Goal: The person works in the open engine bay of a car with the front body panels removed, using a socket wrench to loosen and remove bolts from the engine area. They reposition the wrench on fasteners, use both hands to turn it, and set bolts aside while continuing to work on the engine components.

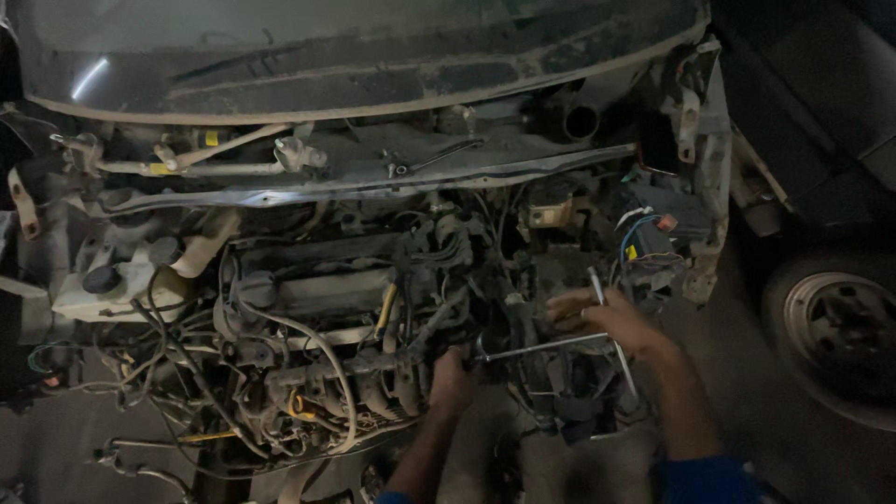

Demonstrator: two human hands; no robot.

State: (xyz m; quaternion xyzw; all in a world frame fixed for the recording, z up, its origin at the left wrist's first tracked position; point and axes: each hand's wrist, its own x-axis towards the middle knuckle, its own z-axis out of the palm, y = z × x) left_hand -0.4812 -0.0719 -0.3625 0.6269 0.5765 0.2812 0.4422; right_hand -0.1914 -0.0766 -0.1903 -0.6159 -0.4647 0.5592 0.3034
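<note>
Two hands worked low in the stripped, dusty engine bay (308,317) of a car. The left hand (455,373) was closed around the near end of a long bright metal wrench bar (546,346), down among the hoses; the right hand (597,315) curled over the bar's upright cross handle (598,286), fingers wrapped, though dim light hid exactly how tightly. Done well, the left grip would steady the socket end square on its fastener while the right supplied the turn. Left of the grip ran a yellow dipstick tube (385,310); right of it sat a small yellow label (632,252), and far left a white reservoir with a black cap (112,285).
</note>
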